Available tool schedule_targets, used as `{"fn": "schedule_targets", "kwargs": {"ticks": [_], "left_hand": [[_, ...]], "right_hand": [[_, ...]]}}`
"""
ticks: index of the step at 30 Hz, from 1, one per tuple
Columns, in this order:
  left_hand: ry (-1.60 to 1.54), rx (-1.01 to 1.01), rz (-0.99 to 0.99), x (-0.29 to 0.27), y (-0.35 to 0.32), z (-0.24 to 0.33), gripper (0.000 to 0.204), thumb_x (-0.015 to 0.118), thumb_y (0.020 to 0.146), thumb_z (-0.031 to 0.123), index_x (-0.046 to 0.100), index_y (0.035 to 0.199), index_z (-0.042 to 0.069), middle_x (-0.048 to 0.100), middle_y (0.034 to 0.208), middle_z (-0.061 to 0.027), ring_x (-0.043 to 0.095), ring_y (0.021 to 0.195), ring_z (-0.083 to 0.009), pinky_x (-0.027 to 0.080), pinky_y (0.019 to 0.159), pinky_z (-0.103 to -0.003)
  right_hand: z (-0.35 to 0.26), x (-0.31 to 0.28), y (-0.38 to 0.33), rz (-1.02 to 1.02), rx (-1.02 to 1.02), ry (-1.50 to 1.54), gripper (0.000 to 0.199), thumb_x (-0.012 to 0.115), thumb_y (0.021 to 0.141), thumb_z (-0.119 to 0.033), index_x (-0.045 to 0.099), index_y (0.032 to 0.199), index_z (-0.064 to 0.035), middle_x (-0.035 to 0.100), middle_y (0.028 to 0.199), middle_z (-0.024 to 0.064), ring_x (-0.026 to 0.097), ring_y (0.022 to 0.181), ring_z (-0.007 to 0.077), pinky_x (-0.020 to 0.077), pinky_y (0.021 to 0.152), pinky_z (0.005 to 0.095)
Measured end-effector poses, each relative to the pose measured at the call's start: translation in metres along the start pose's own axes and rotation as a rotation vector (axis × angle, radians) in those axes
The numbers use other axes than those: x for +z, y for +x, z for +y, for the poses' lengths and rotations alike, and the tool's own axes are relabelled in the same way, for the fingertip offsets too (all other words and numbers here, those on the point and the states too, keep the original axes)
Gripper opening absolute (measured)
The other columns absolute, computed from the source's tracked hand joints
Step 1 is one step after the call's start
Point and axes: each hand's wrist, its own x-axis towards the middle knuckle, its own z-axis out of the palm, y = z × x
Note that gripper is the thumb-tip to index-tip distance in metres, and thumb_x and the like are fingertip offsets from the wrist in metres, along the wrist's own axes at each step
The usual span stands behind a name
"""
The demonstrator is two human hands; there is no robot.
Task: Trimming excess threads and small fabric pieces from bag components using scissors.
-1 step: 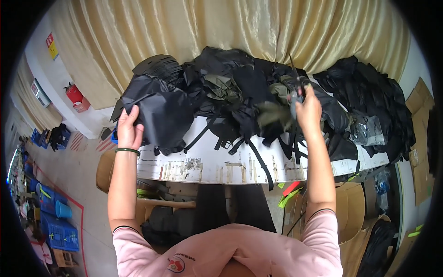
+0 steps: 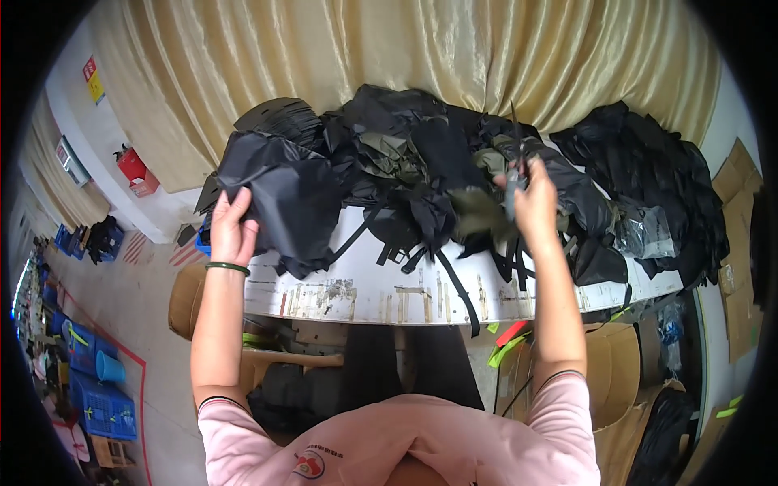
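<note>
Left hand (image 2: 232, 232): grip pinched on one black sheet (image 2: 292, 194), bench (image 2: 381, 279) left end. Right hand (image 2: 536, 206): grip curled round one pointed tool (image 2: 512, 180). One black pile (image 2: 656, 178), far-right corner.

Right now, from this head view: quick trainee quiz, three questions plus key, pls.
1. What is the left hand holding?
2. True or false: the right hand grips a pointed tool.
3. Pick one. The bangle on the left wrist is:
A red
B green
C white

Key
1. A black sheet of material, held by its near left edge.
2. True.
3. B
</note>
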Motion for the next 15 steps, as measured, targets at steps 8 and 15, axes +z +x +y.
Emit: {"fn": "schedule_targets", "kwargs": {"ticks": [8, 15], "left_hand": [[-0.173, -0.131, -0.24, 0.053, -0.035, -0.037, 0.043, 0.063, 0.086, 0.0, 0.049, 0.127, 0.002, 0.059, 0.124, -0.0088, 0.055, 0.115, -0.0201, 0.04, 0.103, -0.034], [0.246, 0.028, -0.15, 0.035, -0.023, -0.02, 0.042, 0.072, 0.081, 0.005, 0.055, 0.12, 0.002, 0.064, 0.11, -0.0043, 0.059, 0.098, -0.0117, 0.046, 0.09, -0.027]], "right_hand": [[-0.034, 0.112, -0.086, -0.571, 0.083, 0.829, 0.035, 0.078, 0.075, -0.003, 0.049, 0.095, -0.0043, 0.062, 0.098, 0.0096, 0.059, 0.069, 0.0108, 0.05, 0.058, 0.026], [-0.02, 0.088, -0.061, -0.374, -0.04, 0.425, 0.028, 0.075, 0.077, -0.004, 0.048, 0.086, -0.0079, 0.059, 0.072, 0.0001, 0.054, 0.058, 0.0076, 0.0447, 0.051, 0.0228]]}}
